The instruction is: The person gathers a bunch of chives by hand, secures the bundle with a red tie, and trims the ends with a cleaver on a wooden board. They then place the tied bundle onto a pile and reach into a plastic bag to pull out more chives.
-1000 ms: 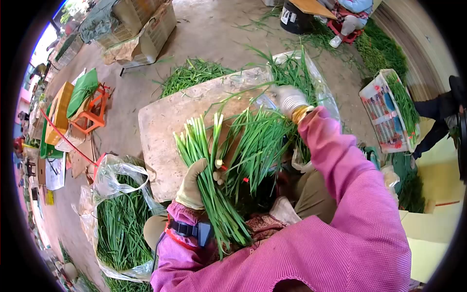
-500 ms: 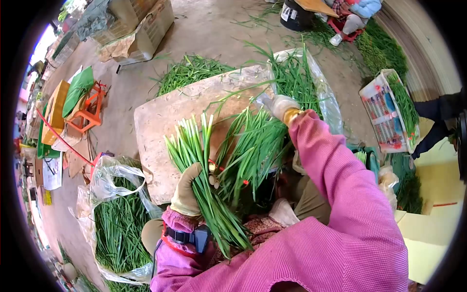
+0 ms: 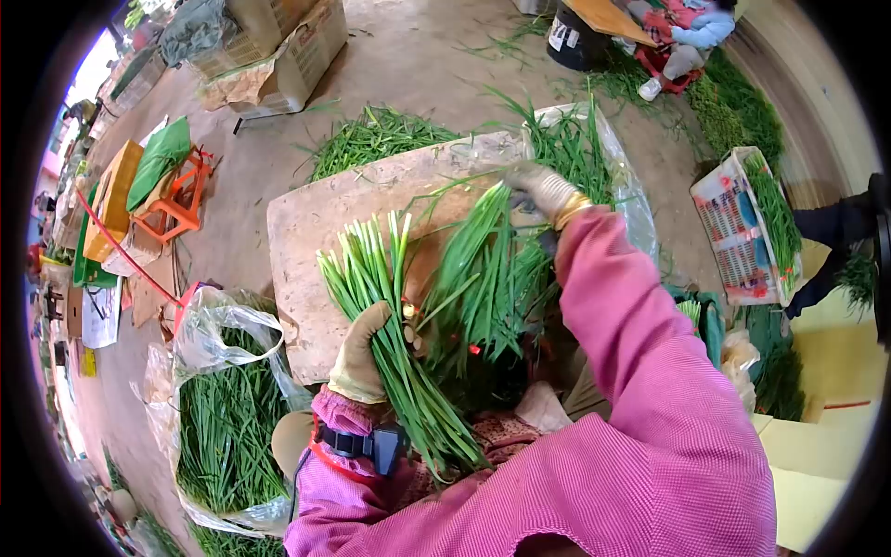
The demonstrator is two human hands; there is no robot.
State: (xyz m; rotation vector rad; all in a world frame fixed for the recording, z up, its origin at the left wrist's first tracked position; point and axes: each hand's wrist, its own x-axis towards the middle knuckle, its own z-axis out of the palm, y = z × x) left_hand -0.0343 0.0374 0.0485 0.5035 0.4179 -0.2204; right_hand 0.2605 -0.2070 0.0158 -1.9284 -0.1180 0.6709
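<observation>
My left hand (image 3: 360, 355), in a pale work glove, is wrapped round a bunch of garlic chives (image 3: 369, 269). Its white stem ends point away from me and its green leaves trail over my lap. To the right, my gloved right hand (image 3: 546, 192) is closed at the top of a loose clump of chives (image 3: 483, 269), whose leaves hang down toward me; its fingertips are partly hidden. A small yellow and red item (image 3: 408, 311) shows beside my left fingers. Both hands are over a worn board (image 3: 311, 223).
More chives (image 3: 376, 139) lie beyond the board. An open plastic bag of chives (image 3: 227, 418) stands at left, another clear bag (image 3: 631, 186) behind my right hand. A white crate (image 3: 738, 227), an orange stool (image 3: 181, 200), a black bucket (image 3: 571, 42) and a seated person (image 3: 691, 42) surround the area.
My right hand has shifted slightly toward the left, and the clump's upper end now gathers at its fingers. My left hand still grips its bunch. The view has tilted a little.
</observation>
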